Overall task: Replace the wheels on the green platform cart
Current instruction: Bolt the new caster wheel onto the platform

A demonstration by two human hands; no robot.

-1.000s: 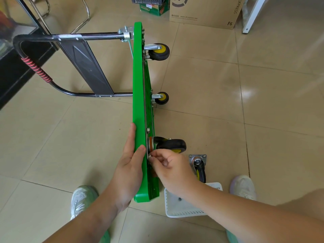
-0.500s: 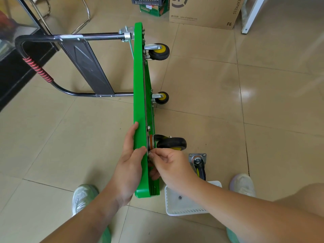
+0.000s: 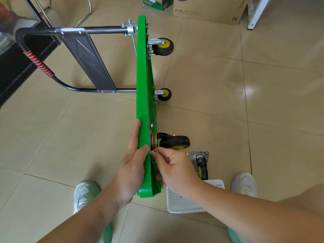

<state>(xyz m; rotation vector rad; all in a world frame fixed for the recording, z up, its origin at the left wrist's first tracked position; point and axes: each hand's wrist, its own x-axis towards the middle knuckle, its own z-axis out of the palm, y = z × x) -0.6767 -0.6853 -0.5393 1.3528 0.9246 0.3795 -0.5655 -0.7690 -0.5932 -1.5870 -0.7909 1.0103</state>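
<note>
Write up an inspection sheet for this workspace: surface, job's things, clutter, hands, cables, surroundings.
Surface: glossy tiled floor.
Job's things: green platform cart stands on its side edge, handle out left; upper far wheel and lower far wheel mounted; near caster against the underside; loose caster on the floor.
Clutter: white basket beside the cart's near corner.
Hands: left hand holds the deck edge; right hand pinches a small fastener at the near caster's plate.
Cables: nothing seen.
Surroundings: cardboard box, chair legs, white frame leg.

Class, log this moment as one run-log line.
green cart: on edge | left hand: holds deck | right hand: pinches small metal part at near caster mount | loose caster: on floor by white basket
</note>
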